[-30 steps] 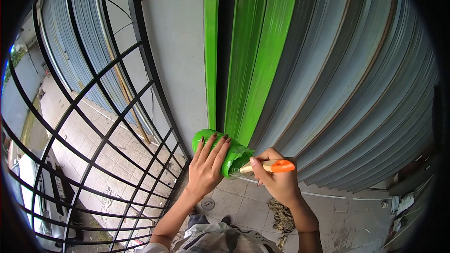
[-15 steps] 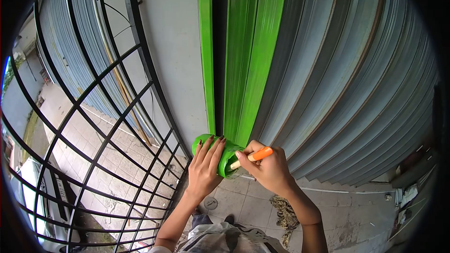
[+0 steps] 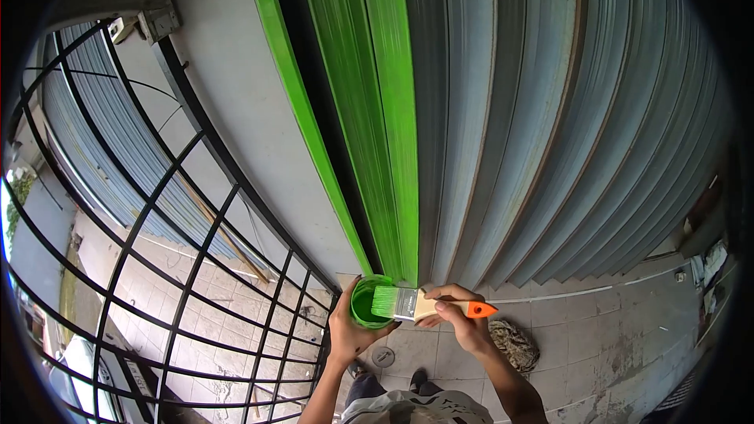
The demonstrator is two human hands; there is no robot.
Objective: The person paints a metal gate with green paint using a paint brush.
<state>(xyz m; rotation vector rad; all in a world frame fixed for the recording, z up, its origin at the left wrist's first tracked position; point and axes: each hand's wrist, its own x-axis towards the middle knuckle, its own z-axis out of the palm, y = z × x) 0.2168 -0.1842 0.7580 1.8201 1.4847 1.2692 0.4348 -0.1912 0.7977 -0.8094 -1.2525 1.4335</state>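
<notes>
My left hand holds a green paint container from below, its open mouth facing me. My right hand grips a paintbrush by its orange-tipped wooden handle. The brush lies level, its bristles wet with green paint and resting over the container's rim. Right above both hands rises a grey rolling shutter; its leftmost slats are painted bright green.
A black metal grille curves along the left, close to my left arm. A grey wall strip stands between grille and shutter. Below lies a tiled floor with a crumpled rag and a small round drain.
The brush has come out of the container and now lies across its rim with bristles showing. The container has tipped so its mouth faces me. My view has tilted upward.
</notes>
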